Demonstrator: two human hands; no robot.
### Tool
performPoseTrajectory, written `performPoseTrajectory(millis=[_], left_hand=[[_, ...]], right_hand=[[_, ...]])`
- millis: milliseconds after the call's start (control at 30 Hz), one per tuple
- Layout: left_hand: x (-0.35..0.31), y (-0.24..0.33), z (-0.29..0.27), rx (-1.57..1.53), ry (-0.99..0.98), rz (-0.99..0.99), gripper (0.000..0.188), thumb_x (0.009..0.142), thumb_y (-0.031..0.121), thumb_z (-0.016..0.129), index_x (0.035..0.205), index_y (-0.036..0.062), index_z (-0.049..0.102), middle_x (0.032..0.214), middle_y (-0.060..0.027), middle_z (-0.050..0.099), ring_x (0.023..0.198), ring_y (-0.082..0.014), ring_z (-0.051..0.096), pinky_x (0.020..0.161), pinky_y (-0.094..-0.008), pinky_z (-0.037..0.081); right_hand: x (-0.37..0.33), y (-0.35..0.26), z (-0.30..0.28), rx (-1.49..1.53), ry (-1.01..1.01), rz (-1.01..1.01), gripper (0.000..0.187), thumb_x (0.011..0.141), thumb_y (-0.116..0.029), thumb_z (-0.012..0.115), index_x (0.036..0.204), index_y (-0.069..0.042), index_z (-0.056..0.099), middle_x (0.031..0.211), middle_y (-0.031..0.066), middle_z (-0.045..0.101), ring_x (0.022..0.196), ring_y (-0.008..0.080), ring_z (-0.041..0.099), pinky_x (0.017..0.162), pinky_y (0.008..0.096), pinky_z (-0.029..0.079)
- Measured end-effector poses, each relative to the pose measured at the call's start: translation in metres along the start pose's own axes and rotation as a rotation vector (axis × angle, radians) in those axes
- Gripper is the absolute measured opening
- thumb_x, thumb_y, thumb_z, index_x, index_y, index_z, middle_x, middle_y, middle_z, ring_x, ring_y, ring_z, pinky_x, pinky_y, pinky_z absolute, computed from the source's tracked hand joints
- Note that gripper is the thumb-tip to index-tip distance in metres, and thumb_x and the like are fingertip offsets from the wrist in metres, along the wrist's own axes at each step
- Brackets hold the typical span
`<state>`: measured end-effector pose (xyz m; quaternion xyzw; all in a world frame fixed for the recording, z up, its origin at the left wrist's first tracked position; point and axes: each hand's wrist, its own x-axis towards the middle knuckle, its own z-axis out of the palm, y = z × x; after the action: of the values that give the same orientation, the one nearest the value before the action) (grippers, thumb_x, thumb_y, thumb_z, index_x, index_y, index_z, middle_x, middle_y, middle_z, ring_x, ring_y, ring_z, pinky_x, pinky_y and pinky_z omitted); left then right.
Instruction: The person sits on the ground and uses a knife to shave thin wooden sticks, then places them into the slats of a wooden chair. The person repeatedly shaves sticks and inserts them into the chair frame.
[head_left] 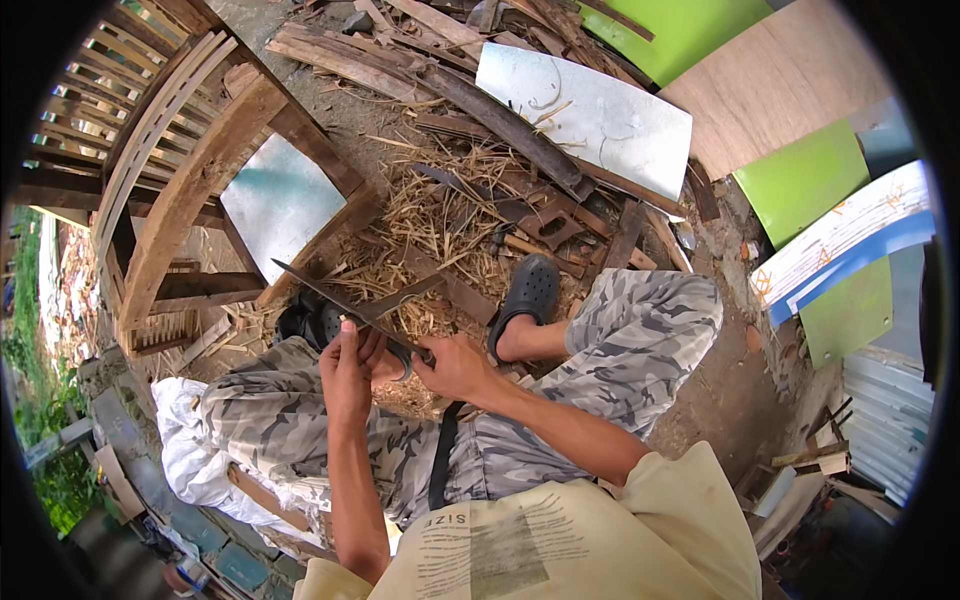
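One slatted wooden frame (190, 180) stands at the far left, its near corner close in this view to the tip of the knife (318, 288); a wide swing could probably knock the tip against that wood and turn the edge. Next comes a white sack (180, 425) beside the left knee, out of the likely path. The left shoe (305, 318) shows just beyond the knife, which slants over the lap, tip to the upper left; if it were dropped, the foot seems the likeliest thing hit, and the shoe's top looks like poor cover.

The left hand (347, 375) has thumb and fingers pinched together on a small pale piece (345, 318), right by the blade. Whether those fingers touch the edge I cannot tell. This looks like the worst risk: should the piece twist or split, the blade might skip onto the bare thumb.

Further right, the right hand (458, 370) is clamped round the knife's handle; sweat or a loose hold could let it roll. Shavings (440, 225) cover the ground ahead, and might slide underfoot, near the right shoe (533, 290). Beyond that shoe a saw (566, 232) lies among scraps, where a stretched foot could catch it.
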<state>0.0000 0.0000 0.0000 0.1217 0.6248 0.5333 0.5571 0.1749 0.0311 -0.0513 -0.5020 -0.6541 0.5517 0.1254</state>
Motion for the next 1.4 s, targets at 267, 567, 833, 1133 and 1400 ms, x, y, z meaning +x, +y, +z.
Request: performPoseTrajectory(millis=[267, 567, 833, 1133, 1400], left_hand=[[0.004, -0.002, -0.002, -0.038, 0.004, 0.013, 0.05, 0.101, 0.034, 0.056, 0.115, -0.0134, 0.058, 0.119, -0.0212, 0.064, 0.115, -0.0268, 0.063, 0.1, -0.0341, 0.054], [0.002, 0.0, -0.003, -0.025, 0.015, 0.04, 0.048, 0.101, 0.034, 0.056, 0.114, -0.0126, 0.059, 0.116, -0.0206, 0.064, 0.111, -0.0269, 0.065, 0.098, -0.034, 0.055], [-0.002, -0.001, -0.001, 0.009, -0.018, 0.035, 0.051, 0.102, 0.034, 0.055, 0.12, -0.0134, 0.056, 0.124, -0.0246, 0.061, 0.118, -0.0303, 0.061, 0.102, -0.0373, 0.051], [0.0, -0.001, -0.005, -0.028, -0.001, 0.028, 0.048, 0.102, 0.033, 0.056, 0.115, -0.0127, 0.059, 0.119, -0.0207, 0.064, 0.113, -0.0272, 0.064, 0.1, -0.035, 0.054], [0.005, 0.001, -0.007, -0.074, 0.045, 0.046, 0.047, 0.102, 0.033, 0.056, 0.114, -0.0127, 0.059, 0.118, -0.0206, 0.064, 0.112, -0.0279, 0.064, 0.1, -0.0358, 0.054]], right_hand=[[0.007, 0.012, -0.005, -0.065, -0.038, 0.032, 0.031, 0.085, -0.026, 0.063, 0.09, 0.004, 0.07, 0.067, 0.0273, 0.063, 0.068, 0.0452, 0.065, 0.066, 0.0499, 0.052], [0.015, 0.042, -0.001, -0.152, -0.046, 0.095, 0.032, 0.084, -0.03, 0.063, 0.09, 0.001, 0.07, 0.067, 0.0257, 0.064, 0.069, 0.0453, 0.066, 0.069, 0.0514, 0.053], [0.017, 0.05, -0.001, -0.169, -0.02, 0.133, 0.032, 0.083, -0.027, 0.064, 0.089, 0.004, 0.069, 0.065, 0.0262, 0.062, 0.066, 0.0444, 0.065, 0.066, 0.0506, 0.052], [0.014, 0.039, -0.011, -0.208, -0.073, 0.162, 0.038, 0.084, -0.029, 0.065, 0.089, 0.008, 0.069, 0.081, 0.0325, 0.066, 0.08, 0.0473, 0.068, 0.076, 0.0529, 0.054], [0.003, 0.01, -0.009, -0.25, -0.081, 0.027, 0.032, 0.084, -0.029, 0.065, 0.088, 0.003, 0.071, 0.081, 0.0303, 0.067, 0.081, 0.0469, 0.068, 0.076, 0.0523, 0.054]])
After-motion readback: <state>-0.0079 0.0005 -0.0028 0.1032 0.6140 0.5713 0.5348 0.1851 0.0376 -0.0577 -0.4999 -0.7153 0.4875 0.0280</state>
